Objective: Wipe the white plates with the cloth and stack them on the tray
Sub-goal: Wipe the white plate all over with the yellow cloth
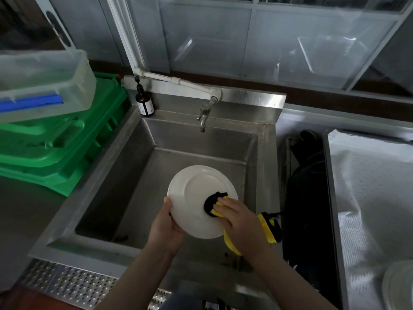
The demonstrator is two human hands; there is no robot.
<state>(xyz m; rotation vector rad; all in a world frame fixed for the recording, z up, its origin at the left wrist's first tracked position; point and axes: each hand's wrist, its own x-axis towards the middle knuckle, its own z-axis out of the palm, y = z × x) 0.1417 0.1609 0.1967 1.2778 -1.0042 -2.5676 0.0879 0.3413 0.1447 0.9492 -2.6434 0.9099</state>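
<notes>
Over steel sink (pixel 125 153): left hand (pixel 164 229) gripping white plate (pixel 196 198) rim, right hand (pixel 240 222) pressing yellow-black cloth (pixel 213 206) against plate, fingers flat.

Steel counter (pixel 20 222) under green trays (pixel 60 139)
</notes>
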